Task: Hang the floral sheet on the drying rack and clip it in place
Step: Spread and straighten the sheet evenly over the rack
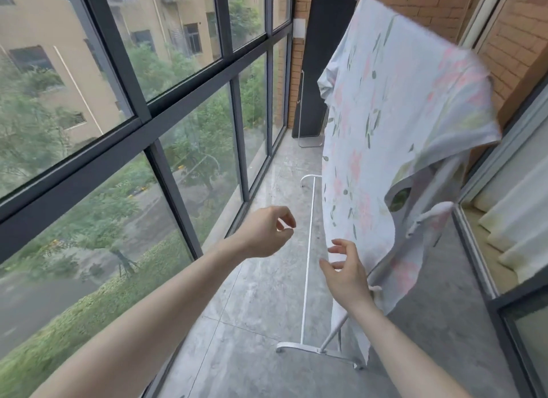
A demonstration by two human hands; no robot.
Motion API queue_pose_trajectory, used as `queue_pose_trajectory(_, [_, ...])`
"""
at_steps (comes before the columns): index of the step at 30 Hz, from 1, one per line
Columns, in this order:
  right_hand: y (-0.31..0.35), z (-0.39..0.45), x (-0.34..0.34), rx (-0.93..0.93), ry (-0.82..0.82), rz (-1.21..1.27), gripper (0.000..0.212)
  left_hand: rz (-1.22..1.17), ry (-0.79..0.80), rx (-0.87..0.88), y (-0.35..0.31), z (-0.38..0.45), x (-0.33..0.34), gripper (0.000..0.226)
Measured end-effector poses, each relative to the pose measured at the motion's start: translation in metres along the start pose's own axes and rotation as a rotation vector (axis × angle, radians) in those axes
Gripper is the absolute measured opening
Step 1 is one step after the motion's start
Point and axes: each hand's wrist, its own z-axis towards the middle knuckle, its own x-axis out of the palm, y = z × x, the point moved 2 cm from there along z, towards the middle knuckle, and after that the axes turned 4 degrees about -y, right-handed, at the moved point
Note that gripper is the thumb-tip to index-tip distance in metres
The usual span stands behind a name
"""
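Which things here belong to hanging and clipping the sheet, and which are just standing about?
Belong to the job:
floral sheet, draped over the rack
white drying rack
left hand and right hand, both holding nothing

Standing about:
dark panel on its stand against the brick wall
cream curtain

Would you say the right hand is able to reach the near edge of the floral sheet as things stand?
Probably yes. The right hand is open, holds nothing, and sits right beside the floral sheet hanging on the drying rack; nothing lies between its fingers and the cloth's edge.
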Motion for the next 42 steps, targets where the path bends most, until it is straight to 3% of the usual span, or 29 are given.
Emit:
queue_pose_trajectory(6, [-0.022,0.038,0.033,0.186,0.044,0.012,0.041,0.015,0.043,-0.095,0.054,0.013,-0.005,0.01])
queue_pose_trajectory(17, [0.004,0.124,0.109,0.285,-0.146,0.094,0.044,-0.079,0.129,-0.143,0.143,0.112,-0.05,0.017])
queue_pose_trajectory(23, [0.036,0.176,0.159,0.302,-0.272,0.175,0.043,-0.107,0.194,-0.118,0.195,0.198,-0.08,0.019])
queue_pose_trajectory(29, [0.049,0.228,0.164,0.327,-0.343,0.188,0.043,-0.162,0.222,-0.096,0.201,0.287,-0.087,0.024])
queue_pose_trajectory(36, [0.05,0.349,0.169,0.333,-0.376,0.195,0.04,-0.199,0.226,-0.044,0.205,0.425,-0.079,0.024])
queue_pose_trajectory(42, [0.055,0.462,0.173,0.333,-0.297,0.167,0.041,-0.181,0.205,-0.05,0.208,0.54,-0.076,0.024])
